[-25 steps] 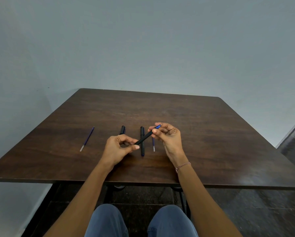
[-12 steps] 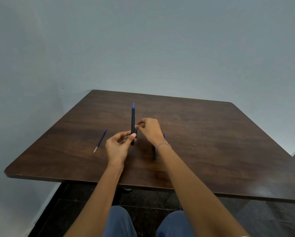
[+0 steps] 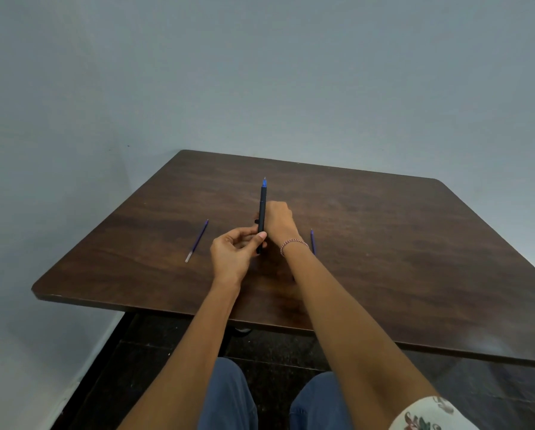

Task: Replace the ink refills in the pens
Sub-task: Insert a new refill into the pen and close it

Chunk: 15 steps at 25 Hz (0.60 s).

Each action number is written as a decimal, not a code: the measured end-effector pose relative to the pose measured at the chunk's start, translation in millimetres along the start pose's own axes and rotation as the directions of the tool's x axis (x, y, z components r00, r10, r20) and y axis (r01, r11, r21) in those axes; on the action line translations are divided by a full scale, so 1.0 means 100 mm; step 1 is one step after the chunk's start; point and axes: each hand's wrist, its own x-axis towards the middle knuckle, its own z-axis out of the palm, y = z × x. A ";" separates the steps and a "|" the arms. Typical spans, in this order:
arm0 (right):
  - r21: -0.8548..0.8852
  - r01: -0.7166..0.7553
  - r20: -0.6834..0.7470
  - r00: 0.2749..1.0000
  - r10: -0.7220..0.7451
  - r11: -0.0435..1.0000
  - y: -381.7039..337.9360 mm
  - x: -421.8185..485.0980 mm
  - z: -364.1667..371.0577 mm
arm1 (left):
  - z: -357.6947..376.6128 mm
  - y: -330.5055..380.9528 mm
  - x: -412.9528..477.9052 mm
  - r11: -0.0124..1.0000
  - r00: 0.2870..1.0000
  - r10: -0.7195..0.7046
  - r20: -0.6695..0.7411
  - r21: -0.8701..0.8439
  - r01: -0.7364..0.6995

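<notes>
**A:** Why is the black pen (image 3: 262,209) held upright, blue tip at the top?

**B:** The left hand (image 3: 233,256) pinches its lower end between the thumb and fingers (image 3: 261,236). That steadies the barrel above the middle of the desk (image 3: 384,249) and leaves the tip end free. The tip cone is on and the point shows, so I judge this pen already has its ink inside.

**A:** And the right hand (image 3: 279,221)?

**B:** It sits just right of the barrel, with its back towards us. Its fingers curl out of sight, so I cannot tell whether they grip the pen, something on the desk, or nothing. A small dark bit shows just left of the barrel, too hidden to name.

**A:** What about the spare ink?

**B:** The left refill (image 3: 197,241) lies flat, well to the left of the hands, with its clear end nearest us. The right refill (image 3: 312,240) lies just right of the wrist, partly behind the forearm. They are probably kept on opposite sides so old and new don't mix. Which is which, I cannot say.
</notes>
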 end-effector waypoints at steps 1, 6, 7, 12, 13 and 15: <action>0.071 -0.020 -0.023 1.000 0.022 0.997 0.02 0.00 -0.02 | 0.00 0.01 0.00 1.000 1.000 -0.005 0.009 0.002 0.005; 0.814 -0.057 -0.111 0.962 0.251 0.578 0.33 -0.21 -0.28 | 0.03 0.00 -0.01 0.991 0.996 0.051 0.076 0.122 -0.060; 0.911 -0.031 -0.097 0.954 0.285 0.412 0.43 -0.28 -0.35 | 0.04 -0.01 -0.01 0.981 0.992 0.076 0.103 0.168 -0.093; 0.984 0.143 -0.173 0.893 0.416 0.102 0.91 -0.63 -0.48 | 0.05 -0.06 -0.01 0.907 0.961 0.131 0.245 0.362 -0.216; 0.983 0.168 -0.182 0.881 0.437 0.071 0.98 -0.68 -0.47 | 0.06 -0.05 -0.01 0.895 0.958 0.133 0.255 0.385 -0.227; 0.978 0.209 -0.197 0.862 0.468 0.025 1.05 -0.75 -0.46 | 0.06 -0.05 -0.02 0.862 0.951 0.141 0.274 0.440 -0.254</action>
